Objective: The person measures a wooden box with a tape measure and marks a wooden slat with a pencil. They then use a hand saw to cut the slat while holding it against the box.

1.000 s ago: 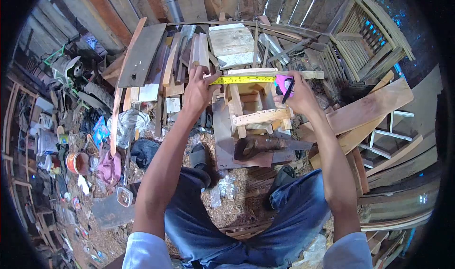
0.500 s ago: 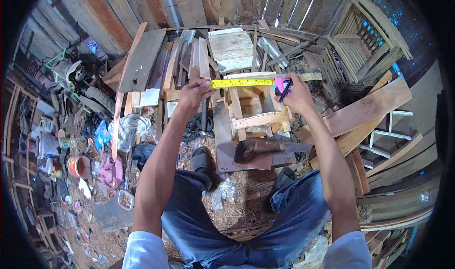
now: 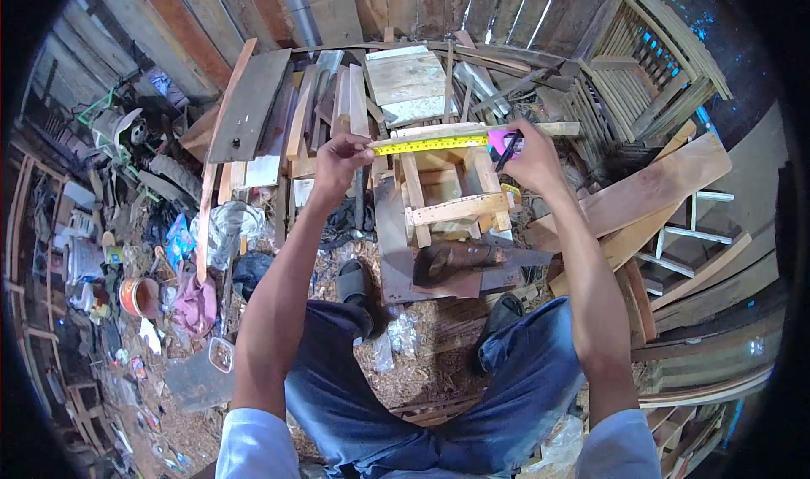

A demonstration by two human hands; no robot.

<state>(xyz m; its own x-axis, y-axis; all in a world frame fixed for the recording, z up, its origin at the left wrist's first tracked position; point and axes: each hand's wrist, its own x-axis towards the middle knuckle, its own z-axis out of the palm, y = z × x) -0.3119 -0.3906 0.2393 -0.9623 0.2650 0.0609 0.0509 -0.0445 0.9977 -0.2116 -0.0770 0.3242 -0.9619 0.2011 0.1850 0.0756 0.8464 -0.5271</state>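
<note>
A yellow tape measure blade is stretched between my hands, along a thin wooden strip. My left hand pinches the blade's left end. My right hand is wrapped round the pink and black tape case, with a dark pen-like item between the fingers. Just below the blade stands a small wooden frame, open at the top, on a dark board. A handsaw lies on that board, nearest my knees.
Wooden planks lean at the back left. A slatted chair stands at the back right, above long boards. An orange bucket and a plastic tub sit at the left. My sandalled feet flank the dark board.
My left hand's fingers have shifted slightly at the blade's end. The wooden strip shows more plainly behind the blade. The whole view has moved a little; the tape remains stretched.
</note>
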